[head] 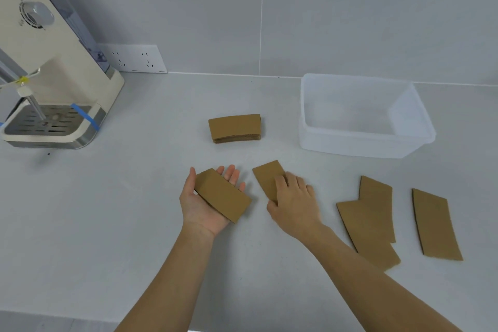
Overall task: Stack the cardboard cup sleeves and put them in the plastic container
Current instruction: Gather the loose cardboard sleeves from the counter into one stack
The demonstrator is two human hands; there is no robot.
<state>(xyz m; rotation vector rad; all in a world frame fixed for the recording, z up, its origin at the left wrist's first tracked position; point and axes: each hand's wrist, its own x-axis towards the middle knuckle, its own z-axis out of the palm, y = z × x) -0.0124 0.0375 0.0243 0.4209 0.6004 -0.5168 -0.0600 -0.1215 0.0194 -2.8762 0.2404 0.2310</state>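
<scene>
My left hand (200, 205) is palm up and holds a flat brown cardboard sleeve (222, 195) across its palm, thumb against the sleeve's edge. My right hand (293, 201) lies palm down on another sleeve (266, 176) flat on the counter, fingers over its near end. A neat stack of sleeves (235, 128) sits farther back in the middle. Three loose sleeves lie to the right: two overlapping (376, 198) (366, 232) and one apart (435, 225). The clear plastic container (358, 147) stands at the back right, with nothing inside.
A cream coffee machine (51, 62) with a metal drip tray occupies the back left. A white wall socket (134, 58) is mounted behind it. The grey counter's front edge (54, 315) runs along the bottom left.
</scene>
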